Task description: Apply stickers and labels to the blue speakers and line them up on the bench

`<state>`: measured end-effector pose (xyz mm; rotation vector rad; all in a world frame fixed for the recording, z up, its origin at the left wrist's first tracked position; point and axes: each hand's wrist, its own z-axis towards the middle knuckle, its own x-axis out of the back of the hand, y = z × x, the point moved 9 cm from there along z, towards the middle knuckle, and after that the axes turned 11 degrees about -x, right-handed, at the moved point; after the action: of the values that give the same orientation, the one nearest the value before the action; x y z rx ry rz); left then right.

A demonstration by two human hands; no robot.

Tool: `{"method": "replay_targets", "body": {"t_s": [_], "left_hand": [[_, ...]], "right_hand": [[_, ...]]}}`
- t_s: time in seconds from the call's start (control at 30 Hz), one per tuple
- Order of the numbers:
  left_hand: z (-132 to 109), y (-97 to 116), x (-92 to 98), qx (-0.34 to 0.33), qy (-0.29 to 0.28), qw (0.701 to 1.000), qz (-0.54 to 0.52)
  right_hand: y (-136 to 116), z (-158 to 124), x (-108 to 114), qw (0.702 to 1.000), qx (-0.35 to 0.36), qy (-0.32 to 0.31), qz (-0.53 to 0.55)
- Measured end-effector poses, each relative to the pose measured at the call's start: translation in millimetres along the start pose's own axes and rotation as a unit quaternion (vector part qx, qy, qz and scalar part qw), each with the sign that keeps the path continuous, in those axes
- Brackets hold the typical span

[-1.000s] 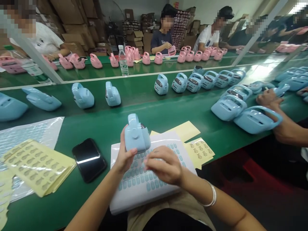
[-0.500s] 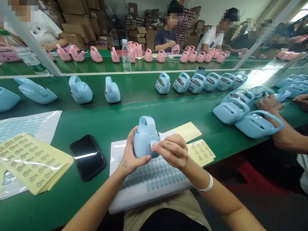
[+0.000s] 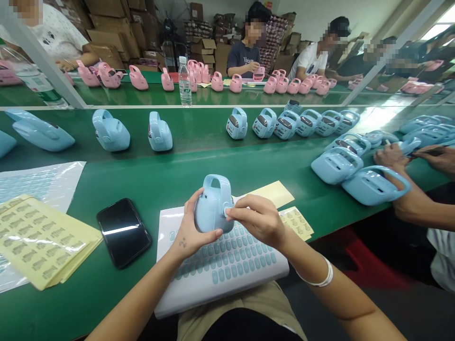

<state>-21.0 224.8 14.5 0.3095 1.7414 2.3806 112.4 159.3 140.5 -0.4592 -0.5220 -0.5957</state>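
Note:
A light blue rounded case with a loop handle [image 3: 209,213] is held above a white sheet with rows of oval blue stickers [image 3: 280,272]. My left hand [image 3: 190,229] is wrapped round its left side and underside, thumb along the bottom. On the right, my right hand [image 3: 259,220] has its thumb and forefinger pinched at the round pivot of the handle, where a small pale blue piece shows at the fingertips. Part of that piece is hidden by the fingers.
A black phone [image 3: 124,232] and yellow sticker sheets [image 3: 46,241] lie to the left. More blue cases [image 3: 336,165] stand behind and right, near another person's hand [image 3: 393,156]. A water bottle [image 3: 185,83] stands by the divider.
The blue case has turned slightly in my left hand. My right hand's fingers have shifted on the handle's pivot, where the pale piece now shows less. The whole view has moved a little.

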Motion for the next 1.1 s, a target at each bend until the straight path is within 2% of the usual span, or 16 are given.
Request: {"method": "replay_targets", "body": {"t_s": [0.1, 0.17, 0.4, 0.53, 0.73, 0.8, 0.93, 1.1], "left_hand": [[0, -3, -1.0, 0.032, -0.012, 0.999, 0.042], [0, -4, -1.2, 0.044, -0.014, 0.998, 0.052], [-1, -4, -1.1, 0.007, -0.008, 1.000, 0.002], [-2, -4, -1.5, 0.002, -0.008, 1.000, 0.002], [-2, -5, -1.4, 0.007, -0.002, 1.000, 0.002], [-2, -5, -2.1, 0.010, -0.005, 1.000, 0.001], [-2, -5, -3.3, 0.007, -0.009, 1.000, -0.004], [-2, -2, -3.5, 0.001, -0.003, 1.000, -0.029]], "right_hand": [[8, 4, -6, 0.996, -0.040, -0.080, 0.016], [13, 7, -7, 0.992, -0.061, -0.106, 0.021], [29, 7, -3, 0.977, -0.187, -0.048, 0.096], [17, -1, 1, 0.986, -0.157, 0.023, 0.059], [19, -9, -13, 0.973, -0.215, -0.035, 0.069], [15, -6, -7, 0.980, -0.191, -0.017, 0.058], [1, 3, 11, 0.993, -0.105, 0.062, -0.005], [-19, 1, 6, 0.993, 0.032, 0.078, -0.078]]}}
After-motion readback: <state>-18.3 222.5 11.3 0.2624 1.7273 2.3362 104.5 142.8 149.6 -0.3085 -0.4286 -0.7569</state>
